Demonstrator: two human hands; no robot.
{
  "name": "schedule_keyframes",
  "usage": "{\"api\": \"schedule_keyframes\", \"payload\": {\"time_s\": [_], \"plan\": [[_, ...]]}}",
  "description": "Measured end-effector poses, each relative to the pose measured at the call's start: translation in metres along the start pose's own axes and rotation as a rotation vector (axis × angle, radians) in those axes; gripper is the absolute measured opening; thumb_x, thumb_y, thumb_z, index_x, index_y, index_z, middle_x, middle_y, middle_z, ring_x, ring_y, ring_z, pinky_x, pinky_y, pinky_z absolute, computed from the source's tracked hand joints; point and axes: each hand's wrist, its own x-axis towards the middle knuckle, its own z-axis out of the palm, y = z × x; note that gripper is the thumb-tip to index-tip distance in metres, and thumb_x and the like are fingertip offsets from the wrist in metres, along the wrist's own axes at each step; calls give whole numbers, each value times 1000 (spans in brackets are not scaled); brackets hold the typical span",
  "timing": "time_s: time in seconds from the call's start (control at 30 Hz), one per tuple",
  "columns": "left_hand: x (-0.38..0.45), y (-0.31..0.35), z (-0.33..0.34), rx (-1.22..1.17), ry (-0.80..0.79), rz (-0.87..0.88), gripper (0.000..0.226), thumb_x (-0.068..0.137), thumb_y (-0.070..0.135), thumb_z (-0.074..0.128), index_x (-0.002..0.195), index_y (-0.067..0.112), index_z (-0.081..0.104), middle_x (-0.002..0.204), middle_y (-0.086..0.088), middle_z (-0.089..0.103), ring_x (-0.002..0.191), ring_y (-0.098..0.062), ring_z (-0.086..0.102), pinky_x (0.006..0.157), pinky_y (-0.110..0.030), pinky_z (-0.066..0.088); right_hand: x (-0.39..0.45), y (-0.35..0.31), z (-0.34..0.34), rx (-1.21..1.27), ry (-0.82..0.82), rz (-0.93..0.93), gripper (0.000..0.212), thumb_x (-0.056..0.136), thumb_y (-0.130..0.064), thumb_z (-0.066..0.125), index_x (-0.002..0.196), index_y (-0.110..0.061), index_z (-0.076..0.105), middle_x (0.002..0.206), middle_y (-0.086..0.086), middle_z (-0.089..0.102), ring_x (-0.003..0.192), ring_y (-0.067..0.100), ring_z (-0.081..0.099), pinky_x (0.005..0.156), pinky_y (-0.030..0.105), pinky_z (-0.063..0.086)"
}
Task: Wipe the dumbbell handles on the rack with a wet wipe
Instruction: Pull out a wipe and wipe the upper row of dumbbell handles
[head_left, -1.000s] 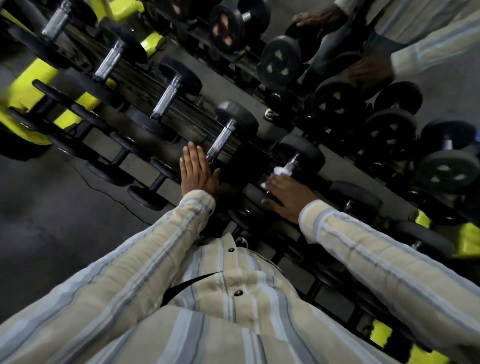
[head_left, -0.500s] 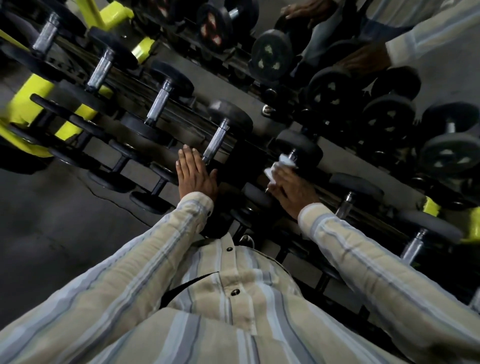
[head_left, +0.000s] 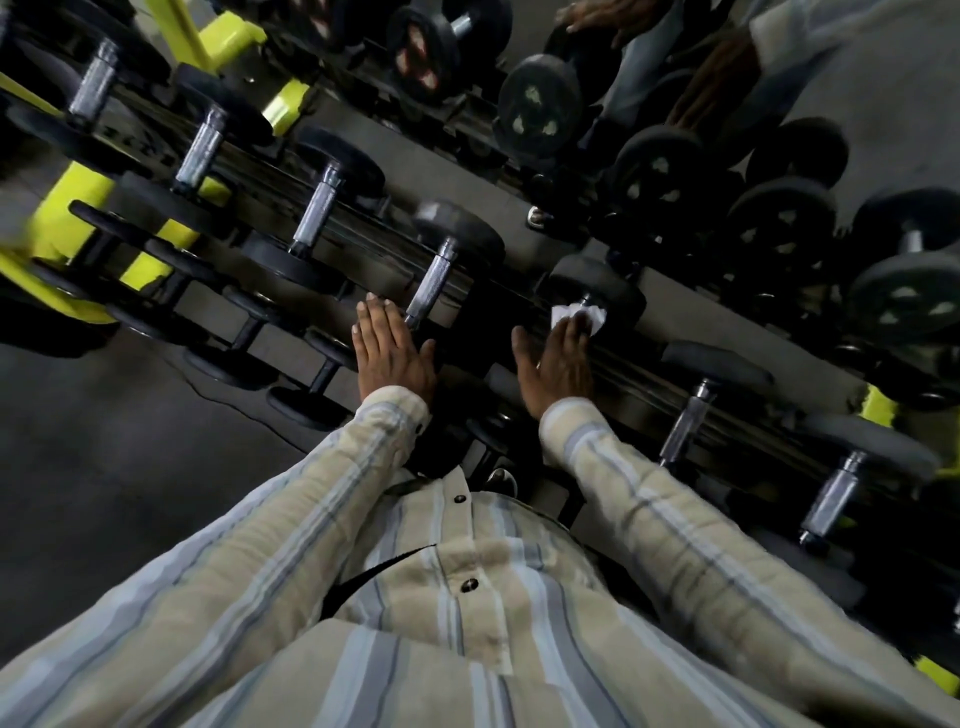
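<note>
Right hand is up on the rack, fingers straight and close together, pressing the white wipe against a dumbbell handle right where it meets the far black head. The wipe is bunched up under the fingertips, poking out on both sides of them, and the handle itself is almost wholly hidden beneath hand and wipe. Thumb sticks out to the left, off the wipe.

Left hand lies flat on the near weight of the next dumbbell over, fingers straight and pressed together, holding nothing. Its fingertips sit just beside the lower end of that dumbbell's knurled steel handle, and I cannot tell whether they touch it.

More dumbbells run along the same tier to the left, handles bare and tilted the same way, and two more to the right of the wiping hand. Yellow frame shows at far left. A second row of dumbbells sits beyond, well apart from both hands. Striped shirt sleeves fill the foreground, and another person in a similar shirt stands at the top right
</note>
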Motion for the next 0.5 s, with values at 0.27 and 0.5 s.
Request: {"api": "schedule_keyframes", "payload": {"time_s": [0.27,0.5], "plan": [[1,1,2,-1,13,9,84,94,53,27,155,-4,26,164,-26,21,154,-41,16,125,-52,12,-26,-14,6,117,-244,147,100,95,-69,40,155,7,16,165,25,5,155,33,7,125,43,14],[2,-1,2,11,-8,8,82,96,51,34,155,-5,24,164,-27,18,154,-41,13,126,-53,11,17,-29,-5,322,33,261,96,94,-57,57,156,5,17,163,23,19,150,35,22,120,41,22]]}}
